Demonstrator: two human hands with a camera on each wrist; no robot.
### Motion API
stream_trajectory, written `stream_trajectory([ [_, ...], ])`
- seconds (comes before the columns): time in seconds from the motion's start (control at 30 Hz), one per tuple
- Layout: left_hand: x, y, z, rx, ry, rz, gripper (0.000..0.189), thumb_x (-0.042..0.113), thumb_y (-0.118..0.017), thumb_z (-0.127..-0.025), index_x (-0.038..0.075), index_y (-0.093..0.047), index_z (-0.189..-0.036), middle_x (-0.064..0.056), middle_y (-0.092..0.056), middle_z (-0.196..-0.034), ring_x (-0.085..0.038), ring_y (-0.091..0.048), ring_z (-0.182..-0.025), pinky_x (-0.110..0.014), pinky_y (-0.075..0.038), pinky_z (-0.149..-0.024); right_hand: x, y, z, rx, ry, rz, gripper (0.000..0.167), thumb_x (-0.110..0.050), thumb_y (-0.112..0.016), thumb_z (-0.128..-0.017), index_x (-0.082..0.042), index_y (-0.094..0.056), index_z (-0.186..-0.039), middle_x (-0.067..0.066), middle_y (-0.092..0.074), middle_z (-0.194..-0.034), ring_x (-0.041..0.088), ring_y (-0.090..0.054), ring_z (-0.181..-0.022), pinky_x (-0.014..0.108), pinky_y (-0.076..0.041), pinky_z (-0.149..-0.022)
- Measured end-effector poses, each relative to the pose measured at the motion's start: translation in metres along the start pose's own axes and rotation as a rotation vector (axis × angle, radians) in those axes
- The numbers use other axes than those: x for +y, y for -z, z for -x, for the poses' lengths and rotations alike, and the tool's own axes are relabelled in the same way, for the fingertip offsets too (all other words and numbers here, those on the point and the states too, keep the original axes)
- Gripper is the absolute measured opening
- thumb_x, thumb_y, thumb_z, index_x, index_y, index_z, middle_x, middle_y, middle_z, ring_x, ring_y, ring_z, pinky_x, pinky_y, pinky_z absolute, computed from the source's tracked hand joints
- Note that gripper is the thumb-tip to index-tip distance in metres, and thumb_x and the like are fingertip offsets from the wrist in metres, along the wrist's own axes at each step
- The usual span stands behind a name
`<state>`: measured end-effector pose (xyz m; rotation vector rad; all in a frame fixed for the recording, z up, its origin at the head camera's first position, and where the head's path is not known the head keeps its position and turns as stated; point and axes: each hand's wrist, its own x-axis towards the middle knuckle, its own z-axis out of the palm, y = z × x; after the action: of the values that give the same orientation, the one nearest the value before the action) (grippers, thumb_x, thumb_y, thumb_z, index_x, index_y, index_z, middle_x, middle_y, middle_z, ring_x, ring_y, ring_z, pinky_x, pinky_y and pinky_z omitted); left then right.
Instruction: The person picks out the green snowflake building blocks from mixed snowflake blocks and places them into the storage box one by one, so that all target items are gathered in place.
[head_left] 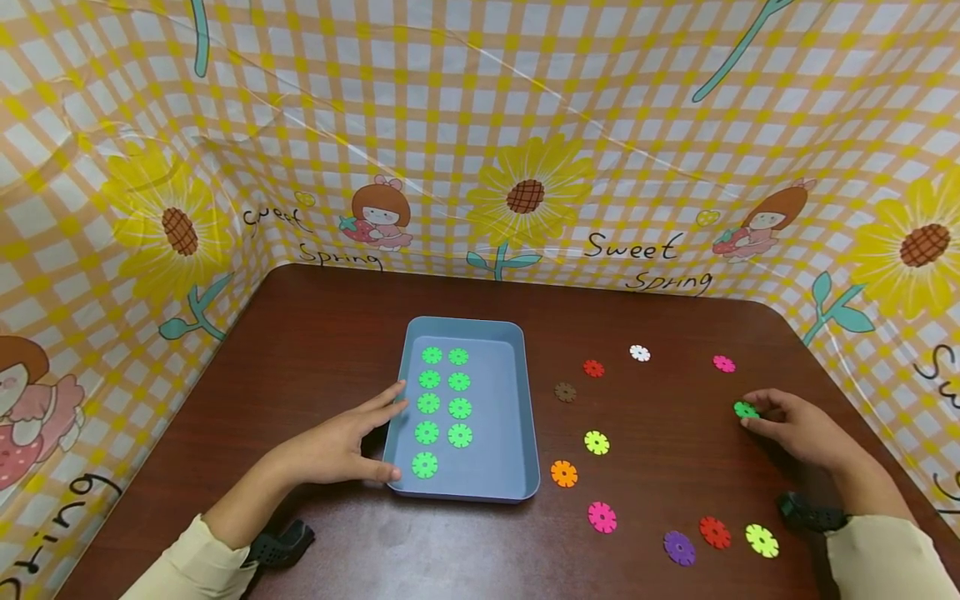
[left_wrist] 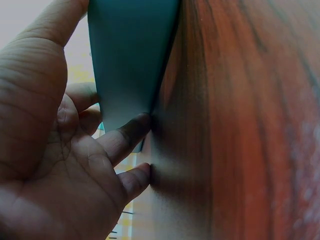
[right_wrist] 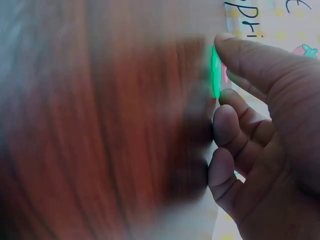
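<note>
A grey-blue rectangular tray [head_left: 501, 417] holds several green notched plastic discs [head_left: 460, 408] laid in two columns on its left side. Against the tray's left wall rests my left hand [head_left: 330, 442], fingers extended and spread; the left wrist view shows its fingers [left_wrist: 117, 145] along the outer wall and the tabletop. Far to the right, my right hand [head_left: 798, 425] pinches a green notched disc [head_left: 746, 410] at the table surface between thumb and fingers. That disc shows edge-on in the right wrist view [right_wrist: 216, 72], by the thumb tip.
Between tray and right hand lie loose notched discs: brown [head_left: 566, 392], orange [head_left: 564, 473], yellow [head_left: 597, 442], pink [head_left: 602, 517], purple [head_left: 679, 547], red [head_left: 593, 368] and white [head_left: 640, 353] among them. A checked cloth [head_left: 450, 108] with sunflowers walls the brown table [head_left: 322, 333] behind and at both sides.
</note>
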<state>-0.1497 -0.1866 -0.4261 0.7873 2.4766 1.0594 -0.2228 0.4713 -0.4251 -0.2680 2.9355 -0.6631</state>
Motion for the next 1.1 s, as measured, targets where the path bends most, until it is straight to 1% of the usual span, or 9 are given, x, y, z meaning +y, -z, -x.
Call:
stream_trajectory([
  [0.07, 0.0006, 0.0002, 0.0001, 0.001, 0.002, 0.002, 0.098, 0.045, -0.079, -0.083, 0.011, -0.026, -0.158, 0.002, -0.003, -0.167, -0.022, -0.013, -0.149, -0.052, -0.027, -0.112, 0.0001, -0.0007, -0.0006, -0.004, 0.013, -0.001, 0.038, -0.02, -0.065, -0.099, 0.009, -0.056, -0.122, 0.017, -0.062, -0.104, 0.019, -0.058, -0.086, 0.031, -0.046, -0.067],
  [0.13, 0.001, 0.0004, 0.0003, 0.004, -0.001, 0.0, 0.098, 0.045, -0.079, -0.084, 0.01, -0.026, -0.158, 0.001, -0.004, -0.167, -0.023, -0.014, -0.149, -0.053, -0.028, -0.112, 0.001, -0.0014, -0.0013, -0.009, 0.013, 0.003, 0.037, -0.018, -0.064, -0.099, 0.009, -0.056, -0.122, 0.017, -0.061, -0.103, 0.02, -0.057, -0.086, 0.032, -0.046, -0.068],
  [0.27, 0.0015, 0.0006, 0.0009, 0.006, 0.0, 0.002, 0.098, 0.045, -0.079, -0.083, 0.01, -0.026, -0.158, 0.001, -0.004, -0.167, -0.023, -0.014, -0.149, -0.053, -0.027, -0.112, 0.0026, -0.0014, -0.0026, -0.026, -0.002, 0.013, 0.037, -0.017, -0.063, -0.099, 0.01, -0.055, -0.123, 0.019, -0.061, -0.103, 0.027, -0.058, -0.089, 0.038, -0.046, -0.07],
  [0.37, 0.0014, 0.0005, 0.0012, 0.006, 0.001, 0.002, 0.098, 0.045, -0.08, -0.083, 0.011, -0.026, -0.158, 0.002, -0.003, -0.167, -0.022, -0.013, -0.149, -0.053, -0.027, -0.112, 0.0034, -0.0006, -0.0035, -0.033, -0.014, 0.019, 0.036, -0.017, -0.063, -0.099, 0.01, -0.056, -0.121, 0.018, -0.062, -0.102, 0.029, -0.058, -0.089, 0.04, -0.046, -0.071],
  [0.53, 0.0009, 0.0003, 0.0007, 0.003, 0.0, -0.006, 0.099, 0.046, -0.08, -0.083, 0.011, -0.026, -0.158, 0.002, -0.003, -0.167, -0.022, -0.013, -0.149, -0.052, -0.027, -0.113, 0.0026, -0.0002, -0.0029, -0.031, -0.023, 0.016, 0.031, -0.017, -0.065, -0.098, 0.008, -0.058, -0.114, 0.014, -0.062, -0.097, 0.024, -0.055, -0.084, 0.033, -0.045, -0.067],
  [0.67, 0.0012, 0.0003, 0.0004, 0.001, 0.003, -0.006, 0.098, 0.046, -0.079, -0.083, 0.011, -0.026, -0.158, 0.002, -0.003, -0.167, -0.022, -0.012, -0.149, -0.053, -0.026, -0.113, 0.0016, -0.0007, -0.0017, -0.021, 0.003, 0.016, 0.027, -0.015, -0.066, -0.097, 0.007, -0.058, -0.112, 0.013, -0.062, -0.097, 0.021, -0.054, -0.082, 0.03, -0.044, -0.066],
  [0.8, 0.0009, 0.0002, 0.0006, 0.006, 0.003, -0.01, 0.098, 0.045, -0.079, -0.083, 0.011, -0.026, -0.158, 0.002, -0.003, -0.167, -0.022, -0.012, -0.149, -0.053, -0.026, -0.113, 0.0002, -0.0008, -0.0019, 0.0, 0.033, 0.027, 0.024, -0.014, -0.067, -0.097, 0.003, -0.059, -0.112, 0.01, -0.062, -0.096, 0.017, -0.054, -0.079, 0.03, -0.044, -0.065],
  [0.93, 0.0003, 0.0002, 0.0007, 0.008, 0.002, -0.014, 0.098, 0.046, -0.079, -0.083, 0.012, -0.026, -0.158, 0.002, -0.003, -0.167, -0.023, -0.012, -0.149, -0.054, -0.026, -0.112, -0.0007, -0.0003, -0.0025, 0.005, 0.044, 0.047, 0.024, -0.016, -0.067, -0.097, 0.001, -0.059, -0.112, 0.008, -0.062, -0.094, 0.017, -0.054, -0.08, 0.035, -0.044, -0.067],
  [1.1, -0.0002, 0.0, -0.0001, 0.004, -0.001, -0.02, 0.099, 0.05, -0.078, -0.083, 0.012, -0.026, -0.158, 0.003, -0.003, -0.167, -0.022, -0.013, -0.149, -0.053, -0.027, -0.112, 0.0, -0.0003, -0.0016, -0.001, 0.032, 0.073, 0.03, -0.021, -0.068, -0.096, 0.002, -0.06, -0.114, 0.011, -0.064, -0.097, 0.021, -0.057, -0.086, 0.039, -0.045, -0.071],
])
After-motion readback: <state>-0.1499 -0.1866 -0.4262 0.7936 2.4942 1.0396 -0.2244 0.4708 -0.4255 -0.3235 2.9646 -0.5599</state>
